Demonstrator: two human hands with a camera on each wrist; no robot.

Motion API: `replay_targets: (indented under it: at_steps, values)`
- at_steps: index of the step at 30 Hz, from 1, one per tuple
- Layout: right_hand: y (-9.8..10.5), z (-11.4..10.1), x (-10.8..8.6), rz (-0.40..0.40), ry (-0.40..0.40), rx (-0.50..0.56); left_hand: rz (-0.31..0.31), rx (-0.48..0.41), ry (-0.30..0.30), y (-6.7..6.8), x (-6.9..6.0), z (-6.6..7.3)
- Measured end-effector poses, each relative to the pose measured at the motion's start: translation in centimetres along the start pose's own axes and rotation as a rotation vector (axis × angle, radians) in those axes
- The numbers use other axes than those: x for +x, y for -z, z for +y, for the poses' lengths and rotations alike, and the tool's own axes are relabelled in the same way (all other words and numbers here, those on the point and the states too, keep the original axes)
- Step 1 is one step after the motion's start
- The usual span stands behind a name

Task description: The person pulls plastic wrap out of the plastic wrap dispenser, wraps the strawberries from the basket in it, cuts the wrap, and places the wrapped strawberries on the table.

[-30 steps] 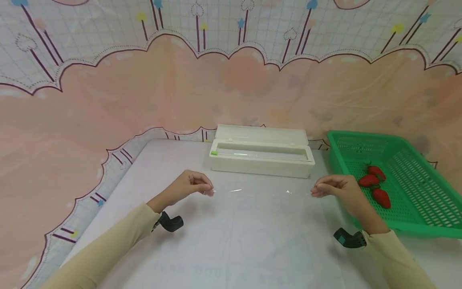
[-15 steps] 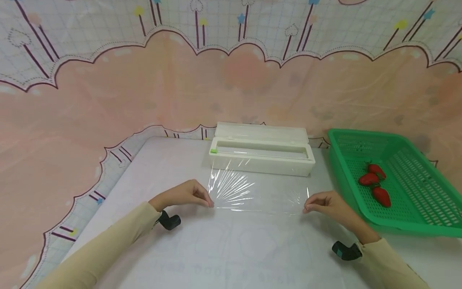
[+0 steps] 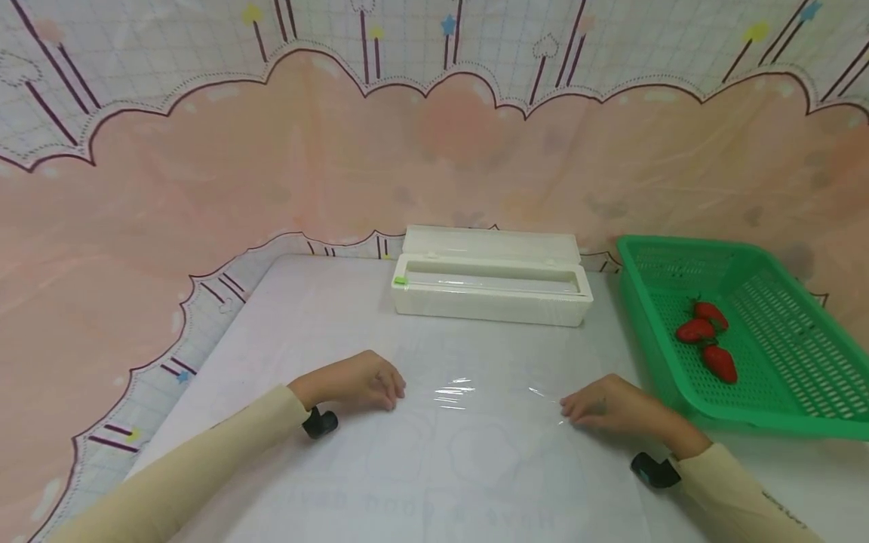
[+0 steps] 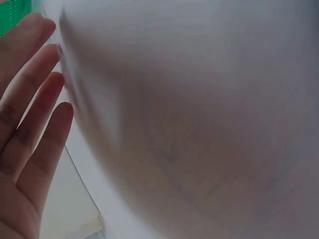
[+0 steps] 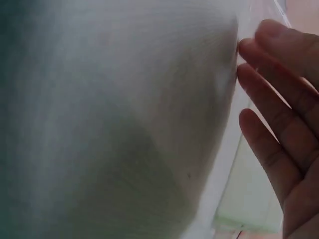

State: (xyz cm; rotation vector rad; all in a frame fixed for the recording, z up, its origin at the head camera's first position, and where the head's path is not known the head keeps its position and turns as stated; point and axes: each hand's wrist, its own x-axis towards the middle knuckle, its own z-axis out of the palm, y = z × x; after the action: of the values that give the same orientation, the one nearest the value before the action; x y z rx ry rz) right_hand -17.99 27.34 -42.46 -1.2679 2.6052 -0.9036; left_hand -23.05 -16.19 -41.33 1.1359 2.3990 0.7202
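Observation:
Clear cling film point(image 3: 455, 394) spans the space between my two hands, showing mostly as bright glints. My left hand point(image 3: 360, 381) pinches its left corner between thumb and index fingertips. The right corner is pinched by my right hand point(image 3: 607, 409). In the left wrist view the other fingers point(image 4: 42, 144) of that hand stay fairly straight, and the right wrist view has similar fingers point(image 5: 269, 144). Behind the film stands a white cling film box point(image 3: 489, 305), lid up, with the roll point(image 3: 495, 283) inside. The film's course back to the box is hardly visible.
A green slotted basket point(image 3: 760, 418) stands on the right, close to my right forearm, with 3 strawberries point(image 3: 720, 364) in it. A white sheet point(image 3: 326, 309) covers the table. A patterned cloth point(image 3: 237, 181) hangs behind. Near the box's left end sits a green slider point(image 3: 400, 280).
Over the last second both hands have come toward me and down, drawing the cling film away from the box. The right hand has also shifted slightly left.

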Motion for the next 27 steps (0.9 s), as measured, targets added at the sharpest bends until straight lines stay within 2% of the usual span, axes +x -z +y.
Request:
replay_targets:
  at_steps: [6,9,13,17,21,24,27]
  values:
    - [0.4,-1.2,-0.4,-0.104,-0.028,-0.173,-0.006,0.08,0.005,-0.1,-0.6,0.3]
    - [0.4,-1.6,-1.0,-0.134,-0.018,-0.238,-0.007,0.133,0.001,-0.2,-0.9,0.5]
    - [0.3,-1.7,-1.5,-0.107,0.08,-0.362,0.006,0.244,-0.005,-0.4,-1.4,1.0]
    - [0.4,-1.9,-1.5,-0.077,0.173,-0.492,0.026,0.402,-0.078,-0.6,-1.7,1.5]
    - [0.5,-2.3,-1.4,-0.021,0.252,-0.595,0.042,0.499,-0.151,-0.6,-1.8,2.0]
    - [0.6,-2.6,-1.4,-0.014,0.243,-0.618,0.03,0.504,-0.141,-0.6,-1.9,2.4]
    - [0.5,-2.7,-1.8,-0.069,0.193,-0.589,0.01,0.5,-0.114,-0.6,-2.0,2.6]
